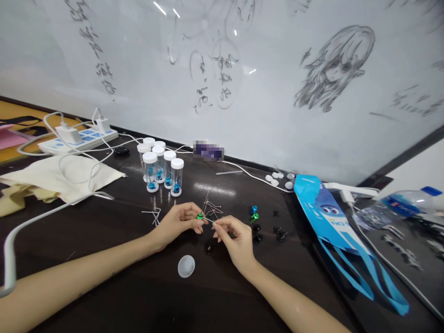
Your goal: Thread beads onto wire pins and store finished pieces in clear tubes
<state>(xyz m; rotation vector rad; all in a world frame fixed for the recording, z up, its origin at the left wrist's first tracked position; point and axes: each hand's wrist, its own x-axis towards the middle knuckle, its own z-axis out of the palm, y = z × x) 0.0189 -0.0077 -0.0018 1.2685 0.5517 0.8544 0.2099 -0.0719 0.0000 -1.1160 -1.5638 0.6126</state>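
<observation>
Between the thumb and fingers of my left hand [180, 219] is a small shiny green part [200, 216]. My right hand [236, 238] pinches a thin light-coloured rod [209, 220] whose far end reaches the green part. Just beyond my fingertips lie several thin metal pins [213, 209], some with small coloured ends. A small black part [208, 249] rests on the table below my hands, and a white round cap [186, 266] lies nearer to me. Right of my right hand are a blue part [254, 209], another green part [255, 217] and several black ones [257, 228].
Clear tubes with white lids [150, 171] stand at the back left, blue parts inside. Bent metal rods [155, 216] lie left. A power strip [79, 141] and cloth pouch [62, 175] are far left. At right are a blue bag [329, 208], a bottle [409, 203] and white caps [274, 182].
</observation>
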